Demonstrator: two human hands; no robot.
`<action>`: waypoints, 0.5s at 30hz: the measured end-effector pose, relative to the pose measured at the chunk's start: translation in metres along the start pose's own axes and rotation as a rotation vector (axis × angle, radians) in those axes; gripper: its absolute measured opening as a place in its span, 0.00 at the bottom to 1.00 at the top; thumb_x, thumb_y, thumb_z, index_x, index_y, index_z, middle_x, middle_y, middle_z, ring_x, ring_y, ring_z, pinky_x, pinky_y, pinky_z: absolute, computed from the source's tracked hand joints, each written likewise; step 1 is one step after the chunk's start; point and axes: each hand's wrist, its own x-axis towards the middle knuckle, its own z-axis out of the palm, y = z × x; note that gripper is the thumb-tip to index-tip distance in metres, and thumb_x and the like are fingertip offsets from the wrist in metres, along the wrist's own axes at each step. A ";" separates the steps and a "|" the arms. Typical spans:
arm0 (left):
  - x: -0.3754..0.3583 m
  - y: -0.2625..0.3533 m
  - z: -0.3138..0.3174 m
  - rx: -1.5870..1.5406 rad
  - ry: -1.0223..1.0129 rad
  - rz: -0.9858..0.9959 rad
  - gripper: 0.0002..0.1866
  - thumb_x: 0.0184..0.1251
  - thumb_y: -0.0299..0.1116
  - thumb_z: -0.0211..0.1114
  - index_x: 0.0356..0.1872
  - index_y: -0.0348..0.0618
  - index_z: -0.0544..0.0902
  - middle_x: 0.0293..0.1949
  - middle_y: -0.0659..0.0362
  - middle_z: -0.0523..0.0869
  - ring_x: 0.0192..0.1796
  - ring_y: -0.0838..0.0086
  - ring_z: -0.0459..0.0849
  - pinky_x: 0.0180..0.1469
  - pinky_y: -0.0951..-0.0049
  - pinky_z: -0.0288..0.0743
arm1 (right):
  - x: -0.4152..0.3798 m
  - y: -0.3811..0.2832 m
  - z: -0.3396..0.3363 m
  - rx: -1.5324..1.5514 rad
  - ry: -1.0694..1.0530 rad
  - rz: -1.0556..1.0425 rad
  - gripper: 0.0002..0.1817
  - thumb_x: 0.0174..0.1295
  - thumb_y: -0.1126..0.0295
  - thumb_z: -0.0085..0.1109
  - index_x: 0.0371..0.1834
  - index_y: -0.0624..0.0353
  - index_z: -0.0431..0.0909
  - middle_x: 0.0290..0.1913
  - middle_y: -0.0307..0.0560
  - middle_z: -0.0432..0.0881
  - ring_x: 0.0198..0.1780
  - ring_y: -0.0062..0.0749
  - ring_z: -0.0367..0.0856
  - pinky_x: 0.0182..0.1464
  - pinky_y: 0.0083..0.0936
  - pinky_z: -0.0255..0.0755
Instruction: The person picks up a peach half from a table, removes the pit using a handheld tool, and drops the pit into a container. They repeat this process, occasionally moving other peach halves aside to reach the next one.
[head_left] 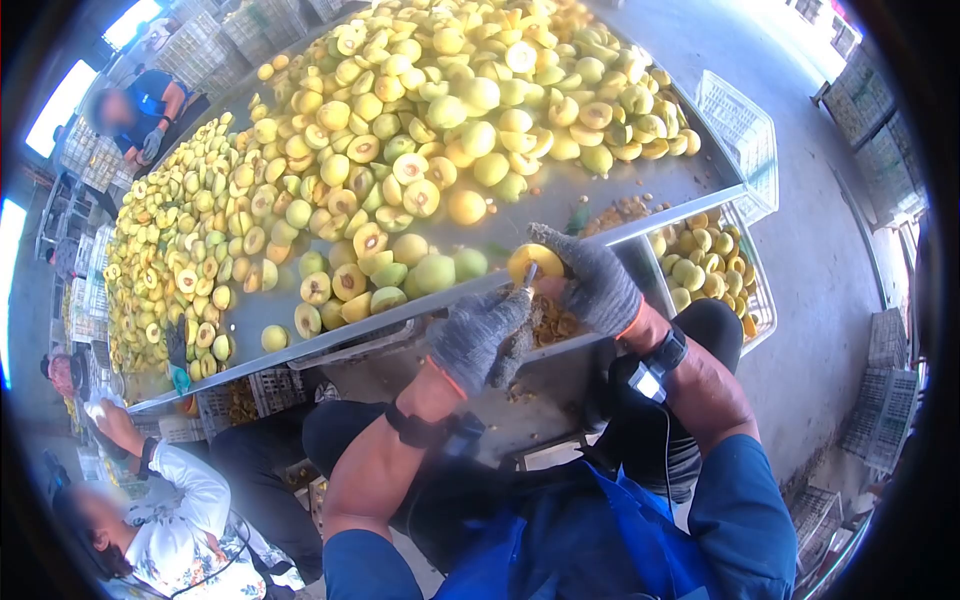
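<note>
My right hand (603, 288), in a grey knit glove, is closed around a yellow peach half (524, 257) just above the table's near edge. My left hand (478, 335), gloved the same way, grips a thin metal tool (531, 274), its tip against the cut side of the fruit. The tool's handle is hidden in the glove, so its exact kind does not show. Beyond both hands, a big heap of halved peaches (410, 120) covers much of the metal table (660, 190); some halves still have pits.
At my right stands a crate of peach halves (705, 262); an empty-looking white crate (740, 135) is behind it. Brown scraps (556, 322) lie below the table rim. A person in a floral top (185, 510) sits at left; another person (150, 105) works across the table.
</note>
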 end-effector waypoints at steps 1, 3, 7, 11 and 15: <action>0.003 -0.009 -0.006 0.239 -0.003 0.176 0.09 0.76 0.37 0.64 0.43 0.42 0.84 0.26 0.62 0.82 0.20 0.80 0.77 0.19 0.78 0.67 | -0.002 0.000 0.000 0.002 -0.016 -0.019 0.30 0.63 0.71 0.68 0.69 0.62 0.73 0.50 0.57 0.87 0.52 0.44 0.87 0.55 0.35 0.78; 0.014 -0.024 -0.017 0.567 -0.019 0.397 0.09 0.76 0.36 0.64 0.44 0.41 0.84 0.28 0.63 0.83 0.22 0.81 0.78 0.21 0.79 0.69 | 0.002 -0.001 -0.007 0.004 -0.044 -0.063 0.30 0.63 0.70 0.68 0.69 0.61 0.73 0.50 0.56 0.87 0.52 0.44 0.87 0.55 0.36 0.78; 0.007 -0.012 -0.009 0.455 -0.054 0.147 0.09 0.76 0.35 0.62 0.45 0.41 0.84 0.28 0.64 0.83 0.23 0.82 0.78 0.23 0.80 0.69 | 0.012 0.005 -0.026 0.040 -0.243 -0.089 0.28 0.65 0.67 0.67 0.68 0.59 0.75 0.50 0.54 0.88 0.52 0.43 0.87 0.55 0.35 0.78; 0.003 -0.006 -0.004 0.251 -0.083 -0.051 0.09 0.76 0.36 0.62 0.44 0.40 0.84 0.27 0.65 0.83 0.21 0.83 0.76 0.21 0.80 0.66 | 0.016 0.001 -0.030 0.092 -0.293 -0.098 0.27 0.66 0.65 0.67 0.67 0.58 0.76 0.50 0.53 0.89 0.50 0.42 0.88 0.54 0.34 0.78; 0.002 -0.006 0.004 0.034 -0.030 -0.105 0.10 0.75 0.38 0.63 0.44 0.41 0.82 0.25 0.65 0.81 0.17 0.83 0.73 0.17 0.80 0.63 | 0.014 -0.010 -0.024 0.035 -0.215 -0.012 0.26 0.66 0.65 0.67 0.67 0.58 0.77 0.48 0.51 0.89 0.49 0.40 0.88 0.53 0.32 0.78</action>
